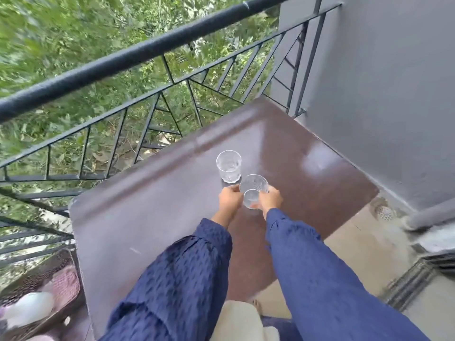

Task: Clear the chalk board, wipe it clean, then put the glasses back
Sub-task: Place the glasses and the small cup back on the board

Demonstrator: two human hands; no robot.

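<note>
The brown chalk board (152, 217) lies flat like a tabletop beside the balcony railing. Three clear patterned glasses are near its middle. One tall glass (229, 167) stands alone, free of both hands. Just in front of it are a wide glass (254, 183) and a smaller glass (251, 198), close together between my hands. My left hand (230, 199) curls against the left side of the wide glass. My right hand (270, 200) grips the smaller glass from the right, thumb under its near edge. Blue sleeves cover both arms.
A dark metal railing (138, 57) runs along the board's far left side, with green foliage beyond. A grey wall (381, 94) borders the right. A basket (49, 286) with a pink cloth and a white object sits at lower left. A floor drain (384, 212) lies at right.
</note>
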